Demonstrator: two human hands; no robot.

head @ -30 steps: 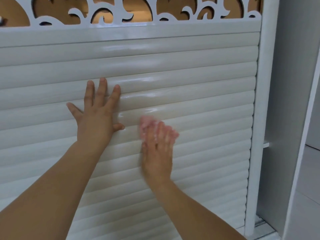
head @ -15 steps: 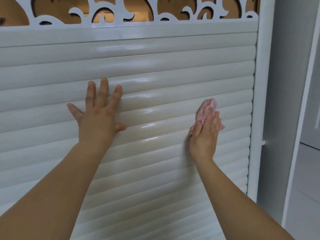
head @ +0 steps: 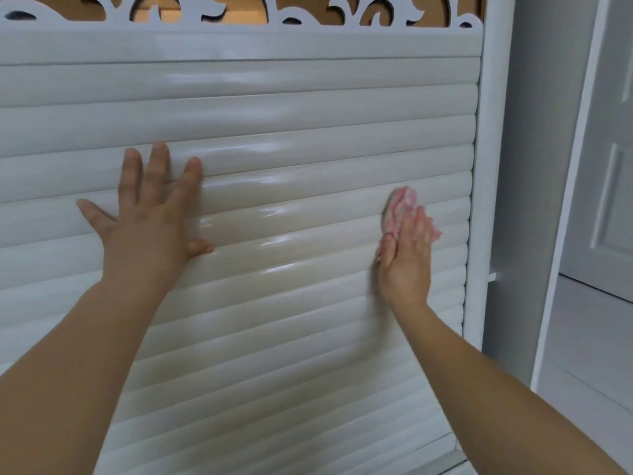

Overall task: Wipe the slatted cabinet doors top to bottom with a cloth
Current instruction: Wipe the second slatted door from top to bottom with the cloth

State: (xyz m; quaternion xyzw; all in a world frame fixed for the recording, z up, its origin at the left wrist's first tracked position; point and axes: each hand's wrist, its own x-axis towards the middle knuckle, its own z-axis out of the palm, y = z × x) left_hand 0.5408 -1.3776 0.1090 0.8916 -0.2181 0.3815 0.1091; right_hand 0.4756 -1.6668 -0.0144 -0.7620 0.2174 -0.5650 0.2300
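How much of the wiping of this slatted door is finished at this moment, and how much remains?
Likely done: the upper and middle slats of the slatted door shine wet. In hand: the right hand presses the pink cloth flat on a middle slat near the right frame; the left hand braces the door. Left: the slats below the hands look duller, so probably unwiped.

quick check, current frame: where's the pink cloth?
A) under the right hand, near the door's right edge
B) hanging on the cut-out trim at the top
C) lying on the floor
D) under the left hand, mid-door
A: the pink cloth sits pressed between the right hand and the slatted door, close to the white frame post; the left hand lies flat on the slats with nothing under it.
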